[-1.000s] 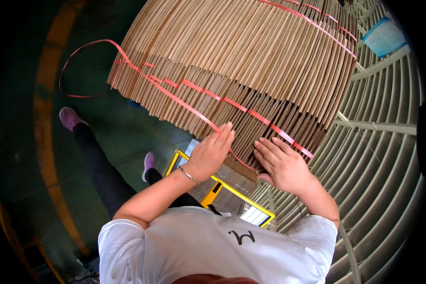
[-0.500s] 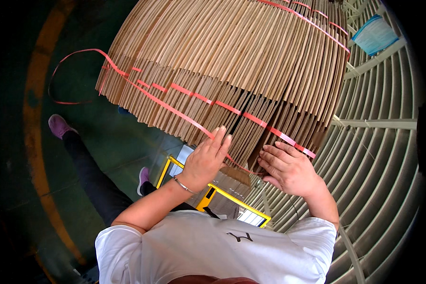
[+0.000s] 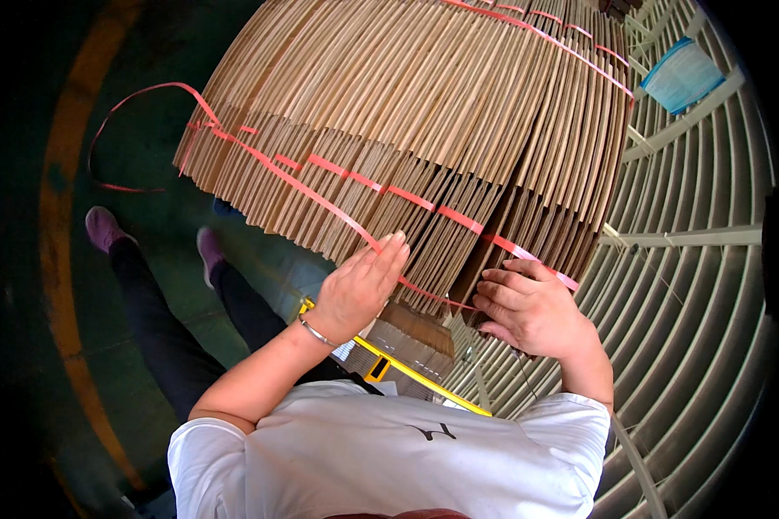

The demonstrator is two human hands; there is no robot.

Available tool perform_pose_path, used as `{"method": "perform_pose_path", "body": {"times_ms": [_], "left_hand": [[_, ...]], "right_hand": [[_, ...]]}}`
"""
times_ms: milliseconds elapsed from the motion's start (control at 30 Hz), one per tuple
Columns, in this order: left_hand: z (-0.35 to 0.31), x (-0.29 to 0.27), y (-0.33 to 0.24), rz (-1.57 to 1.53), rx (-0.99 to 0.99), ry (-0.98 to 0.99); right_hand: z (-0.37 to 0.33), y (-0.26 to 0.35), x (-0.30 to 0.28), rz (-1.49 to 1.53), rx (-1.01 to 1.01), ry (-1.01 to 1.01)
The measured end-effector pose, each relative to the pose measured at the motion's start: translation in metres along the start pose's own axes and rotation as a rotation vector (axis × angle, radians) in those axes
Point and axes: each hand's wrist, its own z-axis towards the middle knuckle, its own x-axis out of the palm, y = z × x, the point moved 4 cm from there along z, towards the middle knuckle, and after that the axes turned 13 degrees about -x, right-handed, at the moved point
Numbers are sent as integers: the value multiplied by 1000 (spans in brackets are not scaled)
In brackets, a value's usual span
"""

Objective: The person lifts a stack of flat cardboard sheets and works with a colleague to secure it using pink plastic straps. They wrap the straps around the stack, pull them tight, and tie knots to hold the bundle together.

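Note:
A big bundle of flat brown cardboard sheets (image 3: pixel 381 78) fans out in front of me, edges toward me. My left hand (image 3: pixel 359 285) lies stretched out against the sheets' near edges, over a loose pink strap (image 3: pixel 316 197) that runs on past its fingertips. Another pink strap (image 3: pixel 459 218) crosses the bundle a little farther up. At the near right corner, my right hand (image 3: pixel 532 310) has its fingers hooked round the sheets beside a dark gap, the thumb lower down. The exact grip of its fingertips is partly hidden.
The loose strap's end (image 3: pixel 104 147) curls out over the dark green floor at the left. A yellow-framed object (image 3: pixel 424 374) and more cardboard (image 3: pixel 411 333) lie below the bundle. White ribbed structure (image 3: pixel 701 285) fills the right side, with a blue-and-white sheet (image 3: pixel 682 76) up there.
The dark gap between sheets near my right hand has widened. My left hand has shifted slightly left and down. One foot has come farther forward on the floor.

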Motion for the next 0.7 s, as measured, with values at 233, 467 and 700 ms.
{"method": "perform_pose_path", "body": {"times_ms": [233,467,700], "left_hand": [[-5,-8,-5,-12,-49,19],[-1,-18,3,-170,-12,149],[57,-77,24,-138,20,136]], "right_hand": [[6,8,-1,-29,-8,-16],[17,12,-4,-16,3,-21],[26,13,-7,-80,4,-7]]}}
